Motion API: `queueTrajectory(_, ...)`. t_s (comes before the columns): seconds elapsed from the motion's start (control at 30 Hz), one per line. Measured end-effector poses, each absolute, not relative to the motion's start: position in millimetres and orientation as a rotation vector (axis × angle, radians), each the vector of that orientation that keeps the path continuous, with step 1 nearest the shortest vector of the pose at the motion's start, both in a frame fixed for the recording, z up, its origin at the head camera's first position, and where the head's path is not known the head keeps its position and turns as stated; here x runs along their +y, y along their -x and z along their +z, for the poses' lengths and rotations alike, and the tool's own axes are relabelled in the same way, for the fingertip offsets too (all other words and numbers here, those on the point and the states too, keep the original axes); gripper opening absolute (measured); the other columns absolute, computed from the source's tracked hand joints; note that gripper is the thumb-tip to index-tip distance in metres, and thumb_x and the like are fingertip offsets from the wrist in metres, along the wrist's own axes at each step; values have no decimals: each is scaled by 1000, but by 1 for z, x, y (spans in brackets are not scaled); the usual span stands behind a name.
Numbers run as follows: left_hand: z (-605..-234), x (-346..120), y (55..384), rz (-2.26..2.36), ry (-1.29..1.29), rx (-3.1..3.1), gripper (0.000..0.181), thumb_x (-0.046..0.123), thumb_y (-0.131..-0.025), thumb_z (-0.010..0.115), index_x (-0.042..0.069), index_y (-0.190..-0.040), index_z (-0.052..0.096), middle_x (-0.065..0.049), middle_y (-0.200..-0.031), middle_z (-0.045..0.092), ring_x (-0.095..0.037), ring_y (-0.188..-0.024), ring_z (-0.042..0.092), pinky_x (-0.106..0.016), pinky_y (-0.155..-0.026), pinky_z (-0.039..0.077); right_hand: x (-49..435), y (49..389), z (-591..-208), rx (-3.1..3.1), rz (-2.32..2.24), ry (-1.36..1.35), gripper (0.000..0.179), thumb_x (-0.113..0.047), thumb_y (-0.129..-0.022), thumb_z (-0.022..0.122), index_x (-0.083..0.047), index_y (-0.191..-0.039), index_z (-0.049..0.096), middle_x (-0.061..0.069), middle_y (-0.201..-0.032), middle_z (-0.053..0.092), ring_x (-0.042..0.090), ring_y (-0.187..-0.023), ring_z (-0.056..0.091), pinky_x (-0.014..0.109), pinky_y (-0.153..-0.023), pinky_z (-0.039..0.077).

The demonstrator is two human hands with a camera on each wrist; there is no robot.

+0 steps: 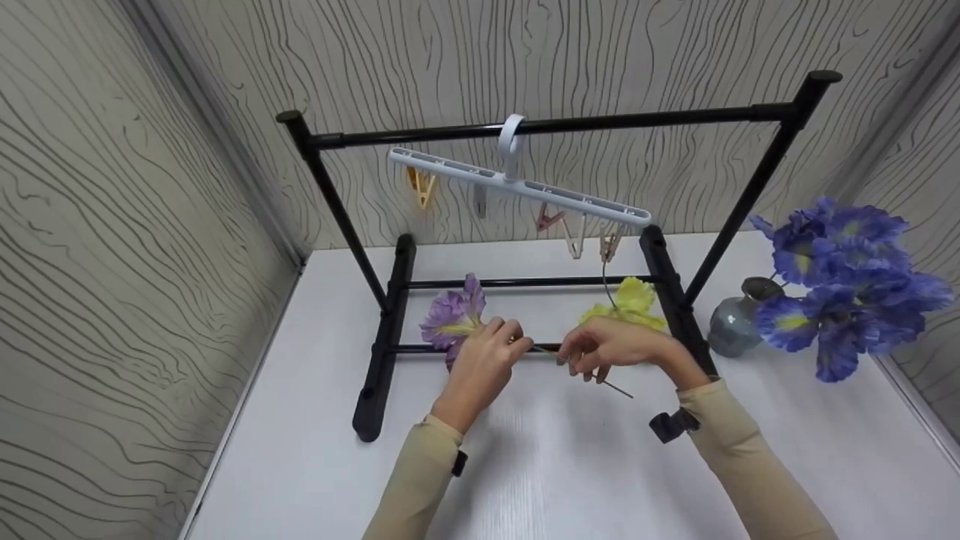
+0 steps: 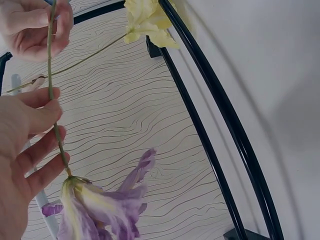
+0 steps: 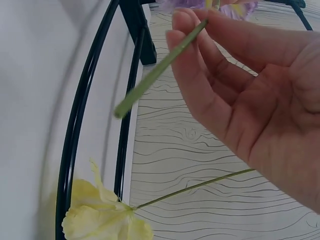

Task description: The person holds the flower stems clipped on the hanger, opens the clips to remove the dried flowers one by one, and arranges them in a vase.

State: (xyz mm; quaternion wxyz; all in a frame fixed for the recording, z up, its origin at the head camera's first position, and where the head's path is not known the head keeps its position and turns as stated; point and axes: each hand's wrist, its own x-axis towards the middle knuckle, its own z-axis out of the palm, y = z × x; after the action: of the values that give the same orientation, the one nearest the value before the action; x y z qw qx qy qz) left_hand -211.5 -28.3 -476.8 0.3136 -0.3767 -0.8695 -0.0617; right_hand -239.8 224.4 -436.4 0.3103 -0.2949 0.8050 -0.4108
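Note:
A purple artificial flower (image 1: pixel 452 311) points left, low in front of the rack. My left hand (image 1: pixel 480 364) pinches its green stem (image 2: pixel 49 65) near the bloom, thumb against fingers. Farther along that same stem, my right hand (image 1: pixel 615 343) pinches it between thumb and fingertips, and the bare stem end (image 3: pixel 145 86) sticks out past them. Behind the right hand a yellow flower (image 1: pixel 636 298) hangs head down, its stem held by a clothespin (image 1: pixel 609 246) at the right end of a pale blue hanger (image 1: pixel 480 175).
The hanger hooks over the top bar (image 1: pixel 637 120) of a black rack on a white table (image 1: pixel 315 465). More clothespins, among them a yellow one (image 1: pixel 424 192), dangle from it. On the right stands a glass vase (image 1: pixel 731 328) with blue flowers (image 1: pixel 847 277). Wood-patterned panels (image 1: pixel 450 60) enclose the table.

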Motion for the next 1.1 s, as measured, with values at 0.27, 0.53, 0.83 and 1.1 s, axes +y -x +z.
queueTrajectory(0.27, -477, -27, 211, -140, 1043, -2295, 18, -3, -87, 79, 14, -93, 77, -1, -95, 64, -16, -89, 62, -29, -79, 54, 224, 236, -447, 2182, -1080, 817, 11, 6, -92, 70, 2, -102, 72, 6, -82, 70, 14, -72, 66, 28, -61, 59)
queueTrajectory(0.53, -480, -22, 210, -65, 1018, -2315, 14, 2, -90, 79, 15, -95, 78, -1, -93, 65, -16, -87, 62, -30, -80, 55, 224, 233, -451, 2253, -1053, 845, 11, 10, -89, 69, 4, -97, 71, 3, -79, 68, 13, -70, 64, 27, -60, 57)
queueTrajectory(0.83, -489, -16, 210, -22, 939, -2314, 14, 4, -88, 81, 17, -93, 78, -2, -90, 63, -17, -79, 60, -28, -68, 54, 218, 225, -446, 2458, -971, 853, 18, 16, -84, 64, 0, -90, 71, 0, -74, 64, 9, -61, 58, 24, -55, 51)
queueTrajectory(1.1, -494, -10, 209, 29, 890, -2322, 13, 7, -87, 82, 18, -91, 76, -2, -88, 62, -18, -77, 60, -29, -64, 51, 207, 218, -444, 2696, -753, 837, 26, 21, -80, 60, -1, -84, 73, 4, -79, 68, 12, -71, 59, 33, -66, 55)
